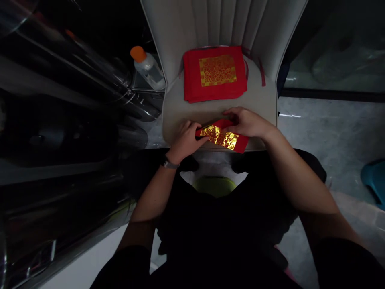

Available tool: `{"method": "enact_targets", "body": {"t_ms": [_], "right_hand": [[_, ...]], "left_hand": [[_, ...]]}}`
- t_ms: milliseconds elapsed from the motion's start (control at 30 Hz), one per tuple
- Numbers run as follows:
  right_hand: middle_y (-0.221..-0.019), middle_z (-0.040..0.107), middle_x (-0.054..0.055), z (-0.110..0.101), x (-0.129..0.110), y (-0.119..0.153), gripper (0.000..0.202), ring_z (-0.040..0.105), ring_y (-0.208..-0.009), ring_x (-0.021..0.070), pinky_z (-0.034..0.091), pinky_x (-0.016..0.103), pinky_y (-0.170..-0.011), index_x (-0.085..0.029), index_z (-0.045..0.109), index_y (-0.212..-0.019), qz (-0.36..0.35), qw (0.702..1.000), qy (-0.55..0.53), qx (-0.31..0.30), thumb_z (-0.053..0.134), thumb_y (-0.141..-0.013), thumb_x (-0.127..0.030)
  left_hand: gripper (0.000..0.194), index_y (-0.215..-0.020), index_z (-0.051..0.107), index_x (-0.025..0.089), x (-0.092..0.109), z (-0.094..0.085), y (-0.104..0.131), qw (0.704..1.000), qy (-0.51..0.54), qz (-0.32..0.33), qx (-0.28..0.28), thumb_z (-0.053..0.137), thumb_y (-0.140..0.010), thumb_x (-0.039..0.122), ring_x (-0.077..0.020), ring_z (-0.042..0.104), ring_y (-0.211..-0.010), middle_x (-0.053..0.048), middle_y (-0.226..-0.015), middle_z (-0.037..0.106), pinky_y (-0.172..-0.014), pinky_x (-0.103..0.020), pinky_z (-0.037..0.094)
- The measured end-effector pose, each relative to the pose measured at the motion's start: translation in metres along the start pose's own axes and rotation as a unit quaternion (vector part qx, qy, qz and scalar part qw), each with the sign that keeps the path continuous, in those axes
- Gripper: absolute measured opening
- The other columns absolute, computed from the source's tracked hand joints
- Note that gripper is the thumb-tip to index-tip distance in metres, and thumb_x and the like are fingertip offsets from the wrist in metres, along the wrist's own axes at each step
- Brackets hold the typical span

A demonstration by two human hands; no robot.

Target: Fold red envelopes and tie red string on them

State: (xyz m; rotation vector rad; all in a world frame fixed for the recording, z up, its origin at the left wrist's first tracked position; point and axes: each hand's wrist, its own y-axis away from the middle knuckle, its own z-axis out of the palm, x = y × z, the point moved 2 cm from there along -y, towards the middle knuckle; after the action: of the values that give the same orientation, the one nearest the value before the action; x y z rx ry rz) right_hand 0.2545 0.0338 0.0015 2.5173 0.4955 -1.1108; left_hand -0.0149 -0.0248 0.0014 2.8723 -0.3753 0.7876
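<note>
A red pouch with a shiny gold pattern (221, 137) is between my hands, over the front edge of a grey chair seat. My left hand (189, 139) grips its left end, thumb below and fingers above. My right hand (245, 122) pinches its upper edge, the fingertips partly hidden behind the red material. Farther back on the seat lies a stack of flat red pouches (215, 74), the top one bearing a gold panel. Dark red ribbon ends stick out at the right of the stack.
A clear bottle with an orange cap (149, 69) stands left of the chair (176, 98). Dark glossy cylinders fill the left side. Below the seat front shows a green object (215, 186). A teal object (374, 181) is at the far right.
</note>
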Motion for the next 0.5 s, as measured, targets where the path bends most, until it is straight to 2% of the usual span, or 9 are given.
{"method": "enact_targets", "body": {"t_ms": [100, 200, 267, 367, 500], "right_hand": [[-0.132, 0.077, 0.015, -0.001, -0.009, 0.000, 0.073, 0.075, -0.107, 0.0349, 0.061, 0.048, -0.097, -0.018, 0.075, -0.141, -0.003, 0.999, 0.038, -0.007, 0.093, -0.074, -0.041], [-0.129, 0.078, 0.015, -0.001, -0.012, 0.001, 0.068, 0.075, -0.107, 0.0340, 0.061, 0.045, -0.095, -0.018, 0.077, -0.135, -0.004, 0.998, 0.063, -0.016, 0.093, -0.073, -0.040], [-0.119, 0.081, 0.011, -0.001, -0.011, 0.000, 0.056, 0.074, -0.102, 0.0311, 0.059, 0.041, -0.089, -0.020, 0.081, -0.124, -0.017, 0.997, 0.065, -0.028, 0.093, -0.073, -0.041], [-0.099, 0.080, 0.005, -0.002, -0.006, -0.001, 0.038, 0.070, -0.089, 0.0261, 0.053, 0.035, -0.076, -0.021, 0.080, -0.103, -0.014, 0.997, 0.058, -0.043, 0.091, -0.072, -0.042], [-0.086, 0.076, 0.000, -0.003, -0.006, 0.007, 0.035, 0.066, -0.075, 0.0211, 0.046, 0.032, -0.065, -0.022, 0.073, -0.103, 0.009, 0.999, -0.001, -0.051, 0.085, -0.076, -0.040]], "left_hand": [[0.050, -0.120, 0.067, 0.018, -0.002, -0.002, -0.013, 0.997, 0.037, -0.023, -0.058, 0.093, -0.085, 0.043, -0.0275, 0.067, -0.109, -0.008, -0.114, 0.070, -0.100, -0.043, 0.055], [0.045, -0.105, 0.069, 0.019, 0.001, -0.005, -0.021, 0.992, 0.033, -0.042, -0.113, 0.096, -0.079, 0.043, -0.0275, 0.067, -0.102, -0.007, -0.103, 0.071, -0.094, -0.041, 0.055], [0.038, -0.097, 0.067, 0.020, 0.006, -0.008, -0.020, 0.993, 0.031, -0.030, -0.114, 0.095, -0.080, 0.038, -0.0273, 0.067, -0.103, -0.007, -0.103, 0.070, -0.094, -0.041, 0.054], [0.033, -0.103, 0.062, 0.021, 0.012, -0.010, -0.015, 0.993, 0.070, -0.023, -0.092, 0.087, -0.087, 0.035, -0.0248, 0.067, -0.101, -0.006, -0.108, 0.070, -0.093, -0.040, 0.055], [0.037, -0.117, 0.060, 0.022, 0.011, -0.010, -0.010, 0.984, 0.151, -0.016, -0.090, 0.083, -0.089, 0.029, -0.0239, 0.071, -0.106, -0.006, -0.116, 0.071, -0.095, -0.040, 0.057]]}}
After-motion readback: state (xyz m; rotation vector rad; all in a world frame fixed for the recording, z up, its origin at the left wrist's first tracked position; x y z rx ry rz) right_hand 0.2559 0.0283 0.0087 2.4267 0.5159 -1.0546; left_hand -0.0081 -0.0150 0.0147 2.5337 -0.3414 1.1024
